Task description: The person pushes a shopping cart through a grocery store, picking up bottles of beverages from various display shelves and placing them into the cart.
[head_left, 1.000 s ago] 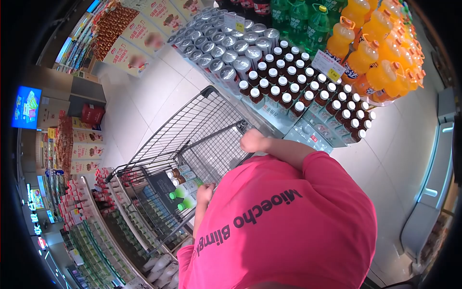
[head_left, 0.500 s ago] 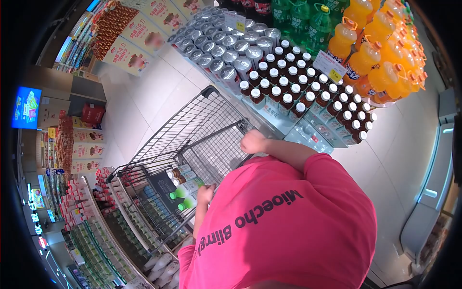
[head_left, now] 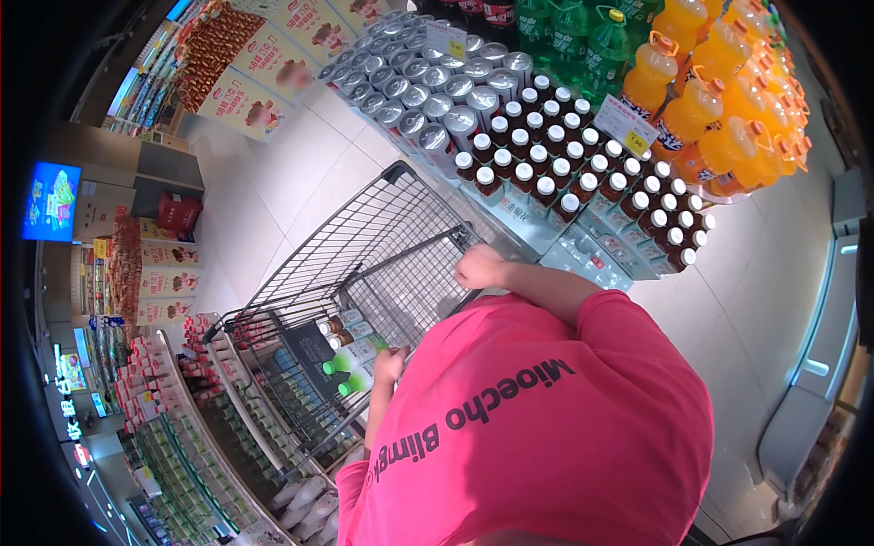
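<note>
A wire shopping cart (head_left: 341, 232) stands in front of me, its near end by my pink shirt (head_left: 537, 409). My left hand (head_left: 389, 365) is closed round the cart's handle, which is mostly hidden by the fingers and shirt. Further right, my right hand (head_left: 480, 267) is a fist on the handle's other end, beside the cart's corner. Inside the cart, near my left hand, lie green-capped bottles (head_left: 350, 364) and smaller white-capped brown bottles (head_left: 339, 329), next to a dark panel (head_left: 309, 357).
Silver cans (head_left: 428, 91), white-capped dark bottles (head_left: 564, 164), green bottles (head_left: 605, 55) and orange bottles (head_left: 696, 118) are stacked beyond the cart's right side. Shelves of small bottles (head_left: 182, 455) line the lower left. Pale floor tiles (head_left: 300, 173) show ahead. A lit screen (head_left: 52, 202) hangs at far left.
The surroundings have shifted very slightly in view. Both hands keep their places on the cart.
</note>
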Demonstrator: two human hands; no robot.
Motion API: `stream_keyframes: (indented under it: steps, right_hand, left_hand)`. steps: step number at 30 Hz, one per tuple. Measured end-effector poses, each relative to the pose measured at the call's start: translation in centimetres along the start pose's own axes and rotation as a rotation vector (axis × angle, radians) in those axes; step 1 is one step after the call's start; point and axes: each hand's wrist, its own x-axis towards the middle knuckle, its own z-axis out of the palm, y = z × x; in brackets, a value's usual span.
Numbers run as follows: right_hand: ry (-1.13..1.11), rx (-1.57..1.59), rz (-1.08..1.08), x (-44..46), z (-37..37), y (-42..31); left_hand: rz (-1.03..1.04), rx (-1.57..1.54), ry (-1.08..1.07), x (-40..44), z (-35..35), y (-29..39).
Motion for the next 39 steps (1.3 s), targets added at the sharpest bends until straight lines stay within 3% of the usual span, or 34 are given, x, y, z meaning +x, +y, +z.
stream_keyframes:
  steps: [19,23,29,31,34,37,39]
  right_hand:
    - [-0.084,-0.077,-0.007,0.2,0.0,0.1]
    - [0.261,0.328,-0.145,0.3,-0.6,1.0]
    - [1.059,0.071,0.329,-1.1,-9.6,5.6]
    - [1.145,-0.085,0.429,-2.8,-10.1,9.3]
    - [1.004,-0.296,0.651,-5.4,-9.9,12.0]
    - [0.699,-0.358,0.853,-6.8,-9.4,12.7]
    - [0.598,-0.343,0.884,-7.1,-8.5,13.6]
  left_hand:
    - [0.074,0.004,-0.025,-1.9,-1.1,2.5]
    - [0.09,0.194,0.056,-3.3,-1.2,4.0]
    - [0.177,0.296,0.144,-2.5,-0.5,2.7]
    - [0.177,0.307,0.139,-2.7,-0.5,3.0]
    - [0.177,0.33,0.138,-2.6,-0.6,3.1]
    - [0.184,0.359,0.14,-2.1,-0.5,2.6]
    - [0.212,0.352,0.145,-2.1,-0.5,2.6]
